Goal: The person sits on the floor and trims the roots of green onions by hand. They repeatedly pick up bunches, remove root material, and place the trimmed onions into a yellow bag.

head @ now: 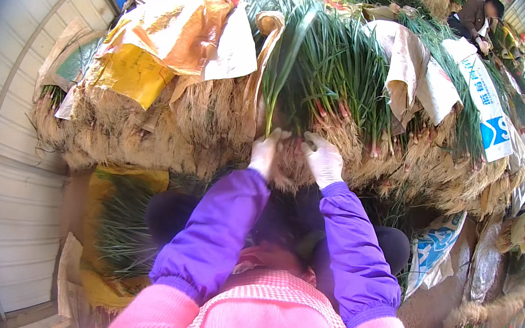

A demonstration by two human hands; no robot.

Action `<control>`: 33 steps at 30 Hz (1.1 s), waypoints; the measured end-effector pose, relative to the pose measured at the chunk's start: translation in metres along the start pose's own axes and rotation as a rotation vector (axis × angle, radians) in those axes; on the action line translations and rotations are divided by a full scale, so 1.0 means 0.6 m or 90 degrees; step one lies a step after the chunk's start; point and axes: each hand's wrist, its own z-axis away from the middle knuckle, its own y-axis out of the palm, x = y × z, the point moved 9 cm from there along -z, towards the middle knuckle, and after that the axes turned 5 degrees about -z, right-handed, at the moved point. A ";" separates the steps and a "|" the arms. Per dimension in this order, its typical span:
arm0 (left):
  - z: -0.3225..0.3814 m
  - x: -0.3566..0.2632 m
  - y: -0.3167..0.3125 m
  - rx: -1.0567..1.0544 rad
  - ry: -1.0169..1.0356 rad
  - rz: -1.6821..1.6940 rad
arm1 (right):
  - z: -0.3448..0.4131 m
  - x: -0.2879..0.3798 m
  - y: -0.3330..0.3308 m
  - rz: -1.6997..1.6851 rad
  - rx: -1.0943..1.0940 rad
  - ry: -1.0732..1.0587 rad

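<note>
My left hand [265, 153], in a pale glove, grips the lower part of an upright green garlic stalk [271, 109], whose long leaves fan out over the pile. Between my hands hangs a tuft of reddish-brown roots [289, 160]. My right hand [324, 160], gloved too, is at the right side of this tuft with its fingers bent; whether it pinches anything cannot be made out. Just beyond it lies a bunch of green garlic [342, 109] with pink stem bases and straw-coloured roots facing me.
Woven sacks, one orange and yellow [158, 41] and one white [416, 70], drape over the heap. More green leaves lie on a yellow sack [96, 220] at lower left. A corrugated wall [25, 118] bounds the left side. Another person [475, 20] sits at the far right.
</note>
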 end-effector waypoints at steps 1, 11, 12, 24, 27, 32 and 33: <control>0.026 0.005 -0.006 0.059 -0.044 -0.014 | 0.001 0.035 0.002 0.071 -0.013 -0.044; 0.155 0.052 -0.078 0.101 -0.097 0.029 | 0.037 -0.030 0.087 -0.562 0.239 0.172; 0.166 0.065 -0.079 0.056 -0.108 0.025 | 0.062 -0.051 0.107 -0.675 0.270 0.186; 0.237 0.094 -0.048 0.154 -0.211 0.086 | 0.200 -0.029 0.120 -0.972 0.388 0.179; 0.245 0.153 -0.036 0.298 -0.278 0.209 | 0.219 -0.033 0.191 -1.052 0.441 0.254; 0.240 0.151 -0.080 0.151 -0.233 0.117 | 0.164 -0.075 0.125 -0.716 0.224 0.277; 0.244 0.145 -0.073 0.149 -0.239 0.104 | 0.157 -0.065 0.127 -0.698 0.246 0.224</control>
